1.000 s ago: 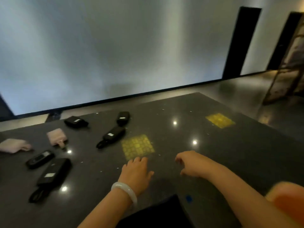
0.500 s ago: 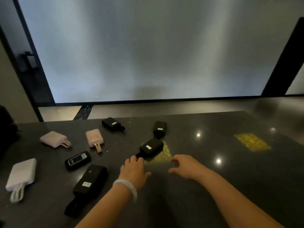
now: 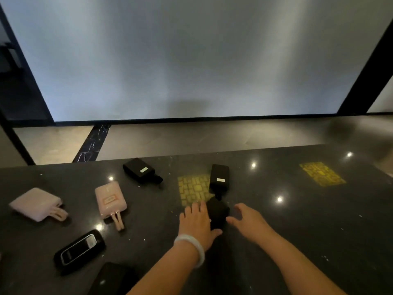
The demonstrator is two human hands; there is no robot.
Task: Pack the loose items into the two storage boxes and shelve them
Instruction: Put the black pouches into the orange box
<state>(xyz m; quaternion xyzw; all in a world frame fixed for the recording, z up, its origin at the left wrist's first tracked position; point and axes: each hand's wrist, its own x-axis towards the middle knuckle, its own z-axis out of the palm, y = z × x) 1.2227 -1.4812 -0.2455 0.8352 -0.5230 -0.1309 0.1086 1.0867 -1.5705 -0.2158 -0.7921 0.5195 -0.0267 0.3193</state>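
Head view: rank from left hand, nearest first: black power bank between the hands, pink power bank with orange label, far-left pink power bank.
1. Black power bank between the hands: beside the left hand, on its right.
2. Pink power bank with orange label: left, mid-table.
3. Far-left pink power bank: near the left edge.

Two bare forearms come in from the near edge, no sleeves showing on either. The left hand (image 3: 196, 222) has a smooth, pale, milky white bangle (image 3: 192, 248) round its wrist, thick and rounded. The right hand (image 3: 247, 221) and its wrist carry nothing: no ring, watch or band shows.
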